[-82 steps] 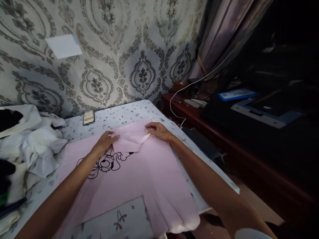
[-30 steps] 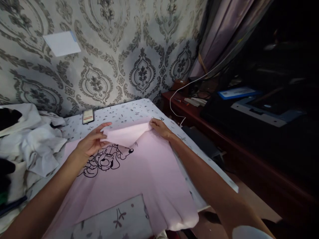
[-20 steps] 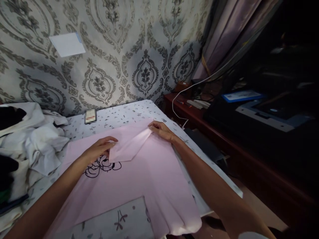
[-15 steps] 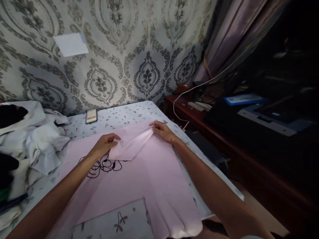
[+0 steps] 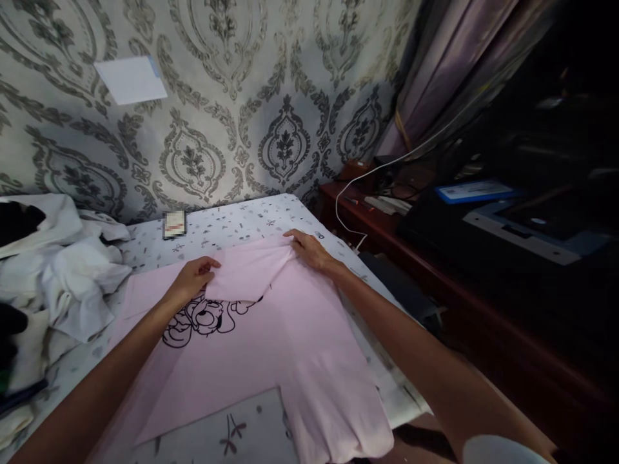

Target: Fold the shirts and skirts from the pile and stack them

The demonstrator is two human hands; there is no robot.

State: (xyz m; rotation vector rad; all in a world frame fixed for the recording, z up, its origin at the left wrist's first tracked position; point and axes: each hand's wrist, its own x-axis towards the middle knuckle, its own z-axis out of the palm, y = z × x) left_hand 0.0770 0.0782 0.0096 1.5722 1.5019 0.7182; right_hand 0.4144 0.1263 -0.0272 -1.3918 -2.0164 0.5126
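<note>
A pink garment point(image 5: 242, 361) with a black line drawing lies spread on a white patterned sheet point(image 5: 232, 222). Its far part is folded over toward me and covers some of the drawing. My left hand point(image 5: 196, 277) pinches the left end of this folded part, just above the drawing. At the far right corner of the fold, my right hand point(image 5: 309, 250) grips the cloth between thumb and fingers. The garment's near right part hangs bunched at the bed's edge.
White and dark clothes point(image 5: 72, 270) are heaped at the left. A small blurred card point(image 5: 175, 225) lies by the wall. To the right stands a dark red table point(image 5: 377, 225) with a white cable point(image 5: 338, 206), a blue-edged item point(image 5: 474, 191) and dark objects.
My left hand has moved slightly left, drawing the folded cloth with it. More of the drawing shows under the flap. My right hand has shifted a little left, still on the corner.
</note>
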